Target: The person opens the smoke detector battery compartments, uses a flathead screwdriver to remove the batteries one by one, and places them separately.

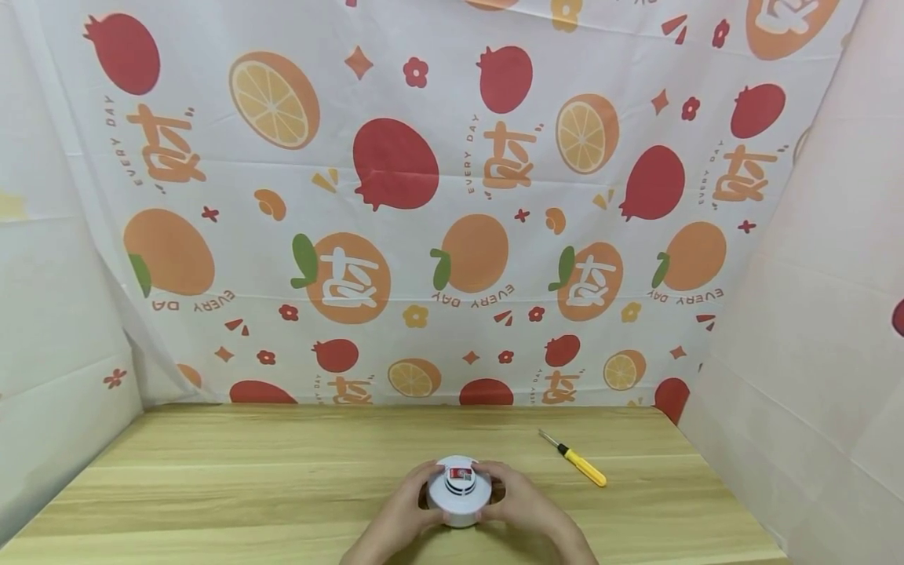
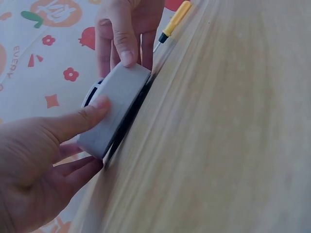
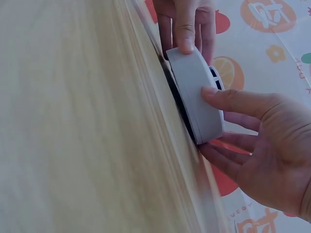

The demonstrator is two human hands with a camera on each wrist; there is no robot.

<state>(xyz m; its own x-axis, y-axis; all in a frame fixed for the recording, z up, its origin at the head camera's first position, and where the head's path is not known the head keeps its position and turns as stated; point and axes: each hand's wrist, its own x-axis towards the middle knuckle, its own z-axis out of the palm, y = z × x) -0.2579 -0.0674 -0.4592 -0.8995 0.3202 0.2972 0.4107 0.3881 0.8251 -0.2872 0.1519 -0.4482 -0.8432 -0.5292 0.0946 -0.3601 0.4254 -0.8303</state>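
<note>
Your hands hold a round white smoke alarm (image 1: pixel 459 490) that sits on the wooden bench (image 1: pixel 247 486), near its front edge and about midway across. Your left hand (image 1: pixel 402 514) grips the alarm's left side: in the left wrist view the thumb (image 2: pixel 82 119) presses flat on the white side wall and the other fingers curl beneath its rim. Your right hand (image 1: pixel 526 502) grips the opposite side in the same way, with the thumb (image 3: pixel 228 97) on the side wall and the fingers wrapped under it. The alarm's top shows a small red and white label (image 1: pixel 459 473) and dark vent slots. Its dark underside touches the bench.

A screwdriver (image 1: pixel 575 461) with a yellow handle lies on the bench to the right of the alarm and a little farther back, apart from both hands. Behind the bench hangs a white cloth (image 1: pixel 424 196) printed with oranges and red fruit.
</note>
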